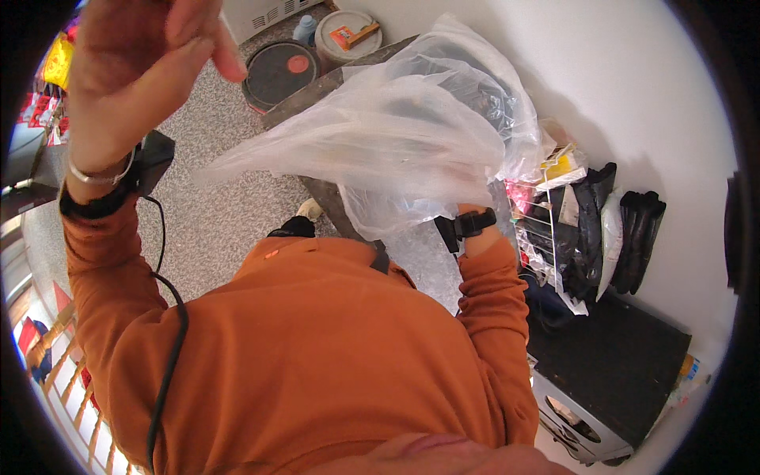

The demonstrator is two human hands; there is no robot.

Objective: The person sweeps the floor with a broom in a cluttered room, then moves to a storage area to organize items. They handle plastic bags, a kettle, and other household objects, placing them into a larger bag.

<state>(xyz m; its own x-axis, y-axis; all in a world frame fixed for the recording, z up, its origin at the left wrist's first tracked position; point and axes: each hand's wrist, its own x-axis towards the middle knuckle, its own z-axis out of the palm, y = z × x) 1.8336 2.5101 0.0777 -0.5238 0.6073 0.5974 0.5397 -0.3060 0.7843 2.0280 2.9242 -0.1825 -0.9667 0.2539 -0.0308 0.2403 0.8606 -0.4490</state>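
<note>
My left hand (139, 77) is raised at the upper left, close to the camera and blurred. Its thumb and fingers are apart, the top is cut off by the picture's edge, and nothing shows in it. A large translucent plastic bag or sheet (409, 136) billows across a dark table (332, 205). My right hand (471, 209) is at the plastic's near right edge, mostly covered by it. Whether those fingers grip the plastic is hidden. Both wrists wear black straps with a device, and a cable runs along my left sleeve (107, 255).
A white wire rack (552, 219) with packaged goods stands right, beside black rolled bundles (638, 243) against the wall. Nearer is a black-topped cabinet (611, 350). Beyond the table are a dark lidded bucket (276, 77), a pale lidded bucket (338, 24) and a blue bottle (305, 28).
</note>
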